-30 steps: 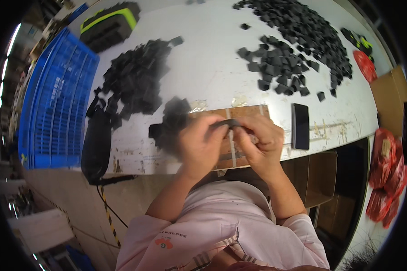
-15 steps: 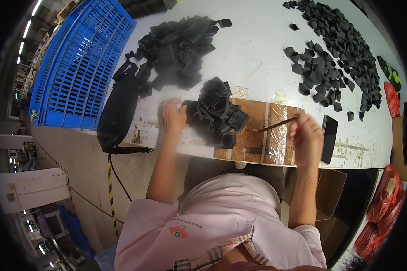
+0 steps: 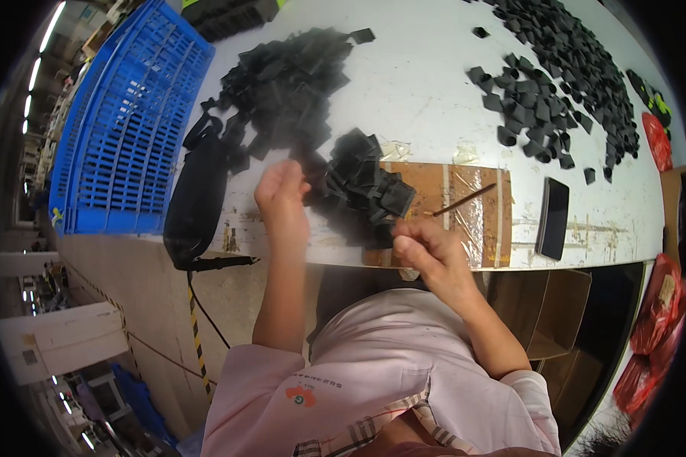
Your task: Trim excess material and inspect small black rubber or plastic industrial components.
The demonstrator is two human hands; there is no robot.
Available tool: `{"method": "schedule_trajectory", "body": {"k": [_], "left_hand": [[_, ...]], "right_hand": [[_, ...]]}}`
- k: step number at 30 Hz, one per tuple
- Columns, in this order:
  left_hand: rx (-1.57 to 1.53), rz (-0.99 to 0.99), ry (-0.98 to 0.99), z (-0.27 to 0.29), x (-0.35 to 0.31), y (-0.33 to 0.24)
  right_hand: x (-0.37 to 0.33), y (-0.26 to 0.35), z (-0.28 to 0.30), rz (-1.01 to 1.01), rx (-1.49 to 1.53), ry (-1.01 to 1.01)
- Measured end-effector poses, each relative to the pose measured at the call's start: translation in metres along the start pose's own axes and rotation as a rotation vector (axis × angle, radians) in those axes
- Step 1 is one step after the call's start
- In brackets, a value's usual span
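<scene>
My left hand [image 3: 283, 189] has its fingers curled closed at the left edge of a near heap of flat black squarish pieces [image 3: 358, 171]; anything in its grip is hidden. My right hand [image 3: 438, 259] is closed in a pinch at the heap's lower right, its fingertips against the dark pieces there. What it holds cannot be made out. Beneath the heap's right side lies a brown board [image 3: 411, 255] with strips of clear tape. On that board rests a thin dark stick [image 3: 469, 199], touched by neither hand.
A larger black heap [image 3: 282, 84] lies beyond my left hand. Many curled black pieces [image 3: 572, 68] spread at the far right. A phone [image 3: 554, 218] lies right of the board. A blue crate [image 3: 133, 122] and a black elongated object [image 3: 196, 198] stand left.
My right hand has let go of the stick, leaving it on the board, and has moved left to the near heap. My left hand has shifted slightly at the heap's edge.
</scene>
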State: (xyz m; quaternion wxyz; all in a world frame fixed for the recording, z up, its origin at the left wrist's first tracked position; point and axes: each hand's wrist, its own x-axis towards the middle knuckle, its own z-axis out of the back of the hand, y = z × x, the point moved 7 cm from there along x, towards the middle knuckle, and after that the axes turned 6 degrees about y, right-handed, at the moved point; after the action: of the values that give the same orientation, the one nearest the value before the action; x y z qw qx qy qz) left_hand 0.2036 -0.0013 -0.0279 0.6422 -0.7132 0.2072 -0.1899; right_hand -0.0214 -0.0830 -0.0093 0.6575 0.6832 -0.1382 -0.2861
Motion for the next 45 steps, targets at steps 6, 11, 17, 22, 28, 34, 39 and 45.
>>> {"method": "schedule_trajectory", "body": {"k": [6,11,17,22,28,34,39,45], "left_hand": [[-0.910,0.806,0.646,-0.102,-0.095,0.018],[-0.601,0.639,0.535,-0.113,-0.114,0.016],[-0.215,0.119,0.413,-0.108,-0.108,-0.033],[-0.028,0.091,0.416,-0.108,-0.105,-0.025],[0.111,-0.022,0.573,-0.118,-0.106,-0.026],[0.530,-0.505,0.331,-0.119,-0.121,-0.058],[-0.057,0.115,0.336,-0.120,-0.110,-0.029],[-0.698,0.581,0.806,-0.142,-0.113,-0.041]], "right_hand": [[-0.005,0.045,-0.002,0.487,-0.333,-0.271],[-0.018,0.037,0.025,0.493,-0.443,-0.453],[-0.031,0.052,0.024,0.630,-0.876,-0.537],[-0.033,0.054,0.017,0.623,-0.981,-0.485],[-0.034,0.054,0.037,0.470,-0.583,-0.338],[-0.035,0.062,0.021,0.737,-0.958,-0.390],[-0.026,0.054,0.023,0.667,-1.039,-0.460],[-0.019,0.024,0.052,0.152,0.471,-0.223]]}}
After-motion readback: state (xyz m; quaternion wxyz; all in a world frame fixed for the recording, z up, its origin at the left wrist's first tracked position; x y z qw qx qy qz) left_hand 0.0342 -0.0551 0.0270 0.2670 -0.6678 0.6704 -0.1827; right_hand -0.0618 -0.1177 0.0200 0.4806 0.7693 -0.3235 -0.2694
